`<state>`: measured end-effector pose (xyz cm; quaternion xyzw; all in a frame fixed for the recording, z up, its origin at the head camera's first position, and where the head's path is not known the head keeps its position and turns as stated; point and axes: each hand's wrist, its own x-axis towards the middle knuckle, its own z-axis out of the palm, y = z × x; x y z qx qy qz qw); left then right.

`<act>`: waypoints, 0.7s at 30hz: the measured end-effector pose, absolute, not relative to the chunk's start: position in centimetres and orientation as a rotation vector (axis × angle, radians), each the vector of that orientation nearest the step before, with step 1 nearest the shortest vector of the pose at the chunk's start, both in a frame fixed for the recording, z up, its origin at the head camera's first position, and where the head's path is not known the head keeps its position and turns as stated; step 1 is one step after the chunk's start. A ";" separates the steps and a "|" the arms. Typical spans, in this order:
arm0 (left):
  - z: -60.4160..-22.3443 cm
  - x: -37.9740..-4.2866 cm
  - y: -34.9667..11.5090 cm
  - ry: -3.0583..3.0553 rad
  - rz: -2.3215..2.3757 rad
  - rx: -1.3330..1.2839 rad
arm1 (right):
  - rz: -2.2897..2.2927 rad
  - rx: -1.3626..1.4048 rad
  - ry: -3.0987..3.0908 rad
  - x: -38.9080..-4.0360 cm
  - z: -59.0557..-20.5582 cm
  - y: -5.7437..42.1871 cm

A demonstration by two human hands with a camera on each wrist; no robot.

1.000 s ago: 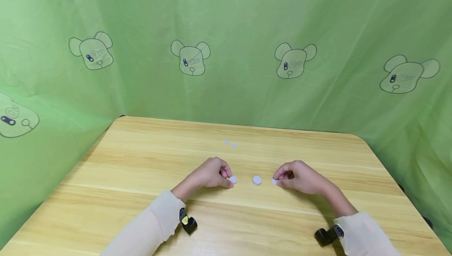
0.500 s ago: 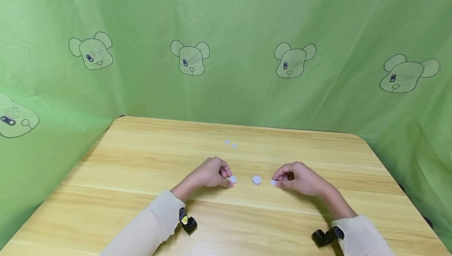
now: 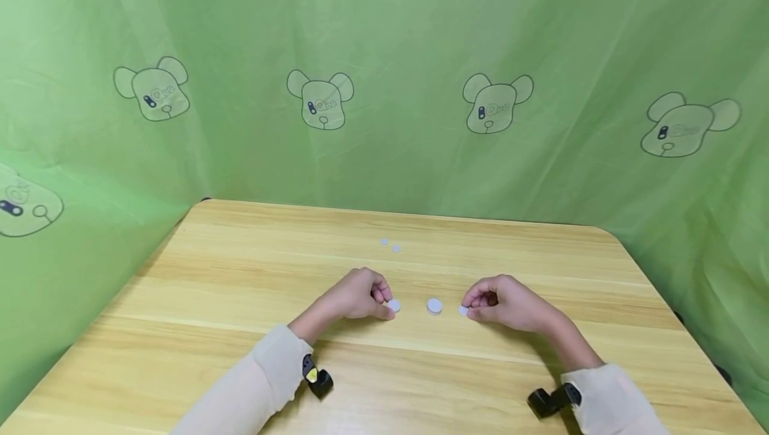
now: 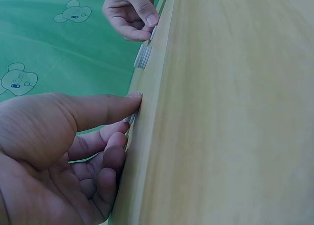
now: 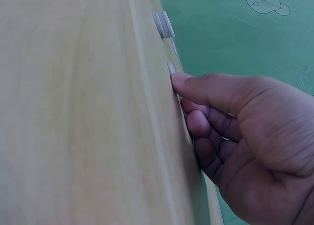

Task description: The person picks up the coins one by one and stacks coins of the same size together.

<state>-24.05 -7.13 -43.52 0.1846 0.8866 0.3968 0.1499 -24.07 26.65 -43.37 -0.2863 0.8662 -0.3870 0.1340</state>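
Observation:
A short stack of round white discs (image 3: 434, 306) stands on the wooden table between both hands; its layers show edge-on in the right wrist view (image 5: 164, 24). To its left, my left hand (image 3: 359, 295) pinches a white disc (image 3: 394, 305) by the edge between thumb and fingers. On the other side my right hand (image 3: 507, 303) pinches a smaller-looking white disc (image 3: 463, 311), partly covered by the fingertips. Both held discs are low at the tabletop, apart from the stack. In the left wrist view, the left thumb (image 4: 108, 110) hides most of its disc.
Two small white discs (image 3: 396, 248) lie farther back on the table (image 3: 270, 241). A green curtain (image 3: 408, 15) printed with bear heads hangs behind and beside the table. Black wrist cameras (image 3: 320, 382) hang below both sleeves.
My right hand has shifted slightly left with its disc, nearer the stack. The left hand keeps its hold in place. The head view has shifted a little.

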 end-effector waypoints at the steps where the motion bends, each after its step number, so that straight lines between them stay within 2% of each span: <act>1: -43.5 -24.0 -7.1 2.547 1.142 0.533 | -1.125 -0.823 2.509 -24.0 -43.3 26.6; 21: -43.3 -24.0 -7.2 2.542 1.132 0.523 | -1.114 -0.795 2.520 -23.8 -43.0 26.5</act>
